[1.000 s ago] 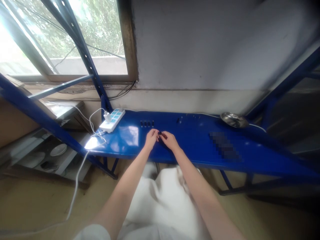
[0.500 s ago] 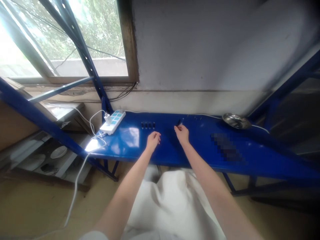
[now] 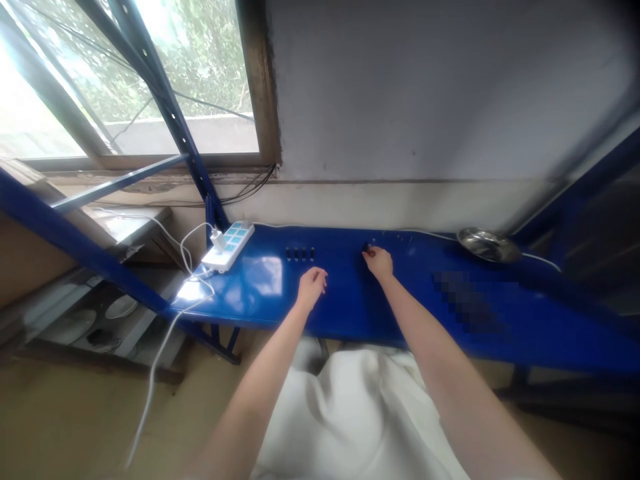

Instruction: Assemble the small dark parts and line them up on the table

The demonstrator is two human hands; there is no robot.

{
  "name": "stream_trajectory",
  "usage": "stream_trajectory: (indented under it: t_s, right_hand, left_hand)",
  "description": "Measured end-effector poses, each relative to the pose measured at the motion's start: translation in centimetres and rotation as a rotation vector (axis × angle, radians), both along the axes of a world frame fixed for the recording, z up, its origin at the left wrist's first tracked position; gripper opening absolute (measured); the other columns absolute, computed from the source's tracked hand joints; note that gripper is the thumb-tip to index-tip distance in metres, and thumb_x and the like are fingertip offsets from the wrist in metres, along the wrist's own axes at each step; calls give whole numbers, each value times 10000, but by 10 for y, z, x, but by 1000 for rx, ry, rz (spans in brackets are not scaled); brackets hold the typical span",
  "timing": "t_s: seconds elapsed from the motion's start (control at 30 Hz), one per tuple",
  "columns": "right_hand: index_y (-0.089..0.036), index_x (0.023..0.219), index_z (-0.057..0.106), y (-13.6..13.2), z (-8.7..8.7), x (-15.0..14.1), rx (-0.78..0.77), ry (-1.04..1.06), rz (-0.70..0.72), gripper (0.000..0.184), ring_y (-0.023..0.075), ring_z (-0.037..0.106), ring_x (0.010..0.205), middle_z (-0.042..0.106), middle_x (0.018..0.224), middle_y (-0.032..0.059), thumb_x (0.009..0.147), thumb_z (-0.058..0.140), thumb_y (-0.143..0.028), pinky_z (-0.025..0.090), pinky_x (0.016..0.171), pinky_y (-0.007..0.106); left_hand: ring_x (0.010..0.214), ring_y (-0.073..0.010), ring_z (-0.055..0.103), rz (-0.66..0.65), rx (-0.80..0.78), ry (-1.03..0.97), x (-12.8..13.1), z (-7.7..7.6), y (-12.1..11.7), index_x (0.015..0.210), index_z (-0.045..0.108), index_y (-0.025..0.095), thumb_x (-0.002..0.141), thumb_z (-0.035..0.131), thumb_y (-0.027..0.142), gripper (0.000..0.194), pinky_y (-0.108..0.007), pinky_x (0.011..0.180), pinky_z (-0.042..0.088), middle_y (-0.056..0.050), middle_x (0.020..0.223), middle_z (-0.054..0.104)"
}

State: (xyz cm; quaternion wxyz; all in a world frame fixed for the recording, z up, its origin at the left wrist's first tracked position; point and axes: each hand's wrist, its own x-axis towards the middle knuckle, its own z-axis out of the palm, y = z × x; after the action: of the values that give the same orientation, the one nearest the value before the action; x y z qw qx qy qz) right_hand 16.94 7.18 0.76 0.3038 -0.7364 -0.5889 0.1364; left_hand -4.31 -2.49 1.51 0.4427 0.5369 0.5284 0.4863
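Observation:
A long glossy blue metal shelf (image 3: 350,300) runs across in front of me. My right hand (image 3: 379,262) is near its far edge, with the fingertips pinched on a small black piece (image 3: 369,249). Several similar black pieces (image 3: 299,254) stand in a short row to the left of that hand. My left hand (image 3: 311,287) rests lower on the shelf, fingers loosely apart and holding nothing. A few tiny dark marks or pieces (image 3: 397,237) lie further right along the far edge, too small to make out.
A white power strip (image 3: 229,247) with blue switches sits at the shelf's left, its white cable (image 3: 160,373) hanging to the floor. A steel dish (image 3: 487,245) stands at the far right. A blurred patch (image 3: 467,301) covers part of the shelf. A blue upright (image 3: 207,187) rises before the window.
My hands were together at the middle of the shelf with a dark piece between them. My right hand has since moved right and farther away; my left hand has separated and stayed near the middle.

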Motion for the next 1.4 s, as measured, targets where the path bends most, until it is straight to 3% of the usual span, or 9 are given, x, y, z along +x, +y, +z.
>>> stream_trajectory:
  t_s: [0.57, 0.73, 0.87, 1.2, 1.4]
  right_hand:
    - [-167, 873, 636, 3, 2, 0, -30, -69, 11, 195, 186, 606, 747, 662, 844, 86, 782, 524, -299, 436, 630, 263]
    - [-123, 922, 633, 5, -1, 3, -52, -75, 15, 204, 199, 612, 785, 659, 863, 120, 782, 528, -229, 451, 675, 276]
    - [-85, 960, 625, 7, -2, 7, -63, -23, -26, 233, 209, 616, 815, 658, 894, 147, 766, 521, -161, 458, 692, 280]
    - [-110, 813, 664, 16, -4, 11, -66, 108, -116, 155, 241, 640, 779, 666, 782, 133, 678, 626, -175, 481, 672, 312]
    - [-65, 901, 642, 16, 4, 14, -214, 266, -101, 250, 216, 656, 686, 654, 655, 109, 666, 639, -150, 492, 618, 283]
  left_hand:
    - [452, -66, 477, 1, -4, 10, -1, 0, 0, 763, 584, 167, 789, 463, 303, 184, -193, 483, 391, 14, 589, 545]
    - [454, -67, 483, -7, 2, 17, -1, -2, 0, 768, 581, 166, 790, 457, 301, 185, -193, 483, 394, 13, 595, 548]
    - [454, -68, 487, -4, 6, 34, -1, -3, 1, 770, 580, 168, 793, 448, 293, 183, -194, 482, 392, 11, 602, 552]
    - [450, -68, 485, -3, 14, 36, -1, -3, 1, 765, 577, 166, 795, 445, 288, 183, -197, 482, 396, 10, 596, 550]
    - [445, -64, 478, 2, 14, 1, -1, -5, 2, 765, 581, 167, 789, 459, 298, 180, -197, 486, 396, 18, 587, 541]
